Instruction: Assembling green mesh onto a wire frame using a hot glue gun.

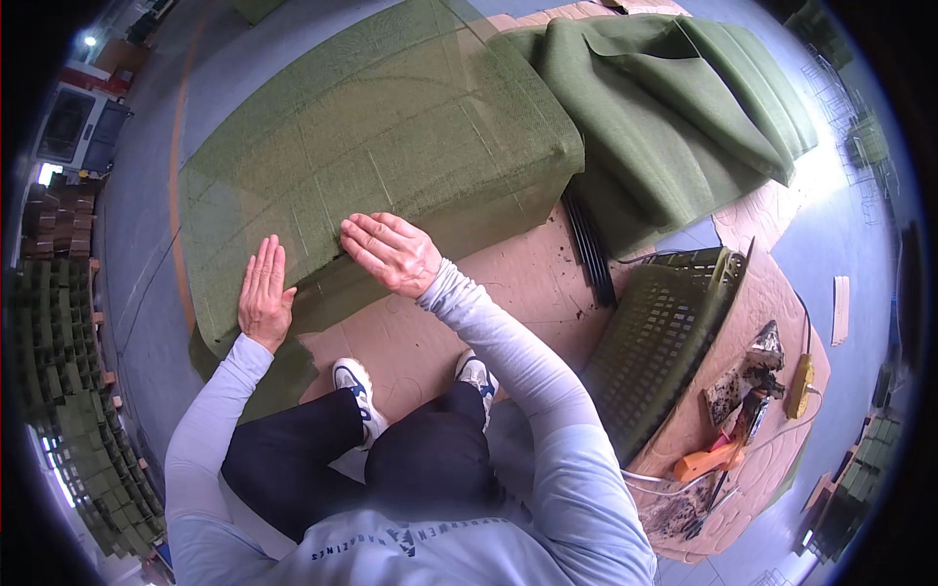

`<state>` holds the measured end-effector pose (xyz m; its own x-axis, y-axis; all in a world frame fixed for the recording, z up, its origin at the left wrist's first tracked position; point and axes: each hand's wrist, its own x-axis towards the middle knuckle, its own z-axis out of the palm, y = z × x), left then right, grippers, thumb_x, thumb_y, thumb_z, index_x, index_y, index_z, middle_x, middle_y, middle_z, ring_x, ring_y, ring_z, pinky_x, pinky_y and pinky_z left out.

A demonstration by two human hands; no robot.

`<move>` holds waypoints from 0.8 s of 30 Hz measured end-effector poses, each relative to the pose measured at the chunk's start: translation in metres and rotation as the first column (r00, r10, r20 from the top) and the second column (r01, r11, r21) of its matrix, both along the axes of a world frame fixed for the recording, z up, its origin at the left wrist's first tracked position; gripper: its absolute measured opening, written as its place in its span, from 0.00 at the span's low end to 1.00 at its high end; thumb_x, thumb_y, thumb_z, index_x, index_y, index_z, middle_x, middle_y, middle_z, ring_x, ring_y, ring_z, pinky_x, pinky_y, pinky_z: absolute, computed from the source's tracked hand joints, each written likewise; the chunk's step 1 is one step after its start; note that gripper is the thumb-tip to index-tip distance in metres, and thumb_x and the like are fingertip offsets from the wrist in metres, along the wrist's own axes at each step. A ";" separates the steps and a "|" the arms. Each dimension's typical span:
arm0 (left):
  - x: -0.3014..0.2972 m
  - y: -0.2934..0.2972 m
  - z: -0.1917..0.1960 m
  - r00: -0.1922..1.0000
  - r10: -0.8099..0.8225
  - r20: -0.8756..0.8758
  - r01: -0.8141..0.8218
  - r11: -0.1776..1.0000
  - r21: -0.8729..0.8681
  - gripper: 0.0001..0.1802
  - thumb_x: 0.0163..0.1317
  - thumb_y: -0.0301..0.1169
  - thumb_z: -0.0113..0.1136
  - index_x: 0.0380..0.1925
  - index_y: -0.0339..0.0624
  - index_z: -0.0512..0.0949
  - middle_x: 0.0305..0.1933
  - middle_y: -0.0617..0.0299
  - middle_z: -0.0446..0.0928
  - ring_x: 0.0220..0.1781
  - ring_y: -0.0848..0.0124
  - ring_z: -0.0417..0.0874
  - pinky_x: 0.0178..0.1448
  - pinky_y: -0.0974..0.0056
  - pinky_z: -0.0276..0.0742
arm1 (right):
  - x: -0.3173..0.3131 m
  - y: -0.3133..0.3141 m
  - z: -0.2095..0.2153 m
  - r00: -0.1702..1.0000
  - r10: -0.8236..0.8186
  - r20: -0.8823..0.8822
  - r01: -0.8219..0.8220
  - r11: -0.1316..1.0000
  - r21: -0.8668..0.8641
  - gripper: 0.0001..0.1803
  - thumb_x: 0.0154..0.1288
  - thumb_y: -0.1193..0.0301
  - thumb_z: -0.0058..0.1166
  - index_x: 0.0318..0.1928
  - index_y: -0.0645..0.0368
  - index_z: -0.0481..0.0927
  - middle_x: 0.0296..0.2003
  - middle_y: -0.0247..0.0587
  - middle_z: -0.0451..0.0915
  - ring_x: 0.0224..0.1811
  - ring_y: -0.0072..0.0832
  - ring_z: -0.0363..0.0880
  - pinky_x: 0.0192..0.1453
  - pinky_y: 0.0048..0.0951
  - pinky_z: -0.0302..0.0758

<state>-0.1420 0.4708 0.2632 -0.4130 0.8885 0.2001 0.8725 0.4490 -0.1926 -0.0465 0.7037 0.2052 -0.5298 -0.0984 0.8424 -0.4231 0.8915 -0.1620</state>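
A large block wrapped in green felt [391,137] lies in front of me on brown cardboard [508,283]. My left hand [264,293] rests flat, fingers together and extended, on the felt flap at the block's lower left. My right hand [389,252] lies palm down, fingers spread, pressing the felt at the block's near edge. Neither hand holds anything. My knees and white shoes [354,383] are just below the hands.
A pile of folded green felt [674,107] lies at the upper right. A dark plastic grid panel [655,342] leans to my right. An orange tool [705,459], a yellow plug strip [801,383] and a cable lie at the lower right. Stacked green modules [88,420] stand at left.
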 end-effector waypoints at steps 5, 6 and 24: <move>-0.002 0.002 0.000 1.000 -0.007 -0.014 0.007 1.000 -0.002 0.29 0.64 0.42 0.37 0.60 0.34 0.56 0.65 0.51 0.55 0.66 0.58 0.57 0.66 0.55 0.54 | 0.004 0.006 0.006 0.998 0.037 0.044 -0.038 0.999 0.021 0.21 0.47 0.70 0.47 0.45 0.64 0.73 0.48 0.46 0.73 0.53 0.36 0.71 0.56 0.36 0.67; -0.003 0.000 0.000 1.000 -0.004 -0.025 0.004 1.000 -0.003 0.29 0.65 0.42 0.36 0.60 0.35 0.56 0.64 0.51 0.55 0.66 0.58 0.57 0.66 0.55 0.54 | 0.008 0.011 0.013 0.996 0.019 0.088 -0.020 1.000 0.013 0.22 0.51 0.70 0.48 0.48 0.63 0.72 0.50 0.46 0.71 0.54 0.35 0.70 0.58 0.36 0.65; -0.002 0.004 0.002 1.000 -0.005 0.024 0.005 1.000 0.006 0.30 0.65 0.45 0.33 0.60 0.35 0.55 0.65 0.52 0.55 0.66 0.59 0.57 0.66 0.55 0.52 | 0.008 0.053 0.000 0.998 -0.065 0.000 0.064 0.996 0.067 0.13 0.50 0.70 0.54 0.38 0.61 0.77 0.44 0.43 0.77 0.48 0.33 0.75 0.50 0.33 0.71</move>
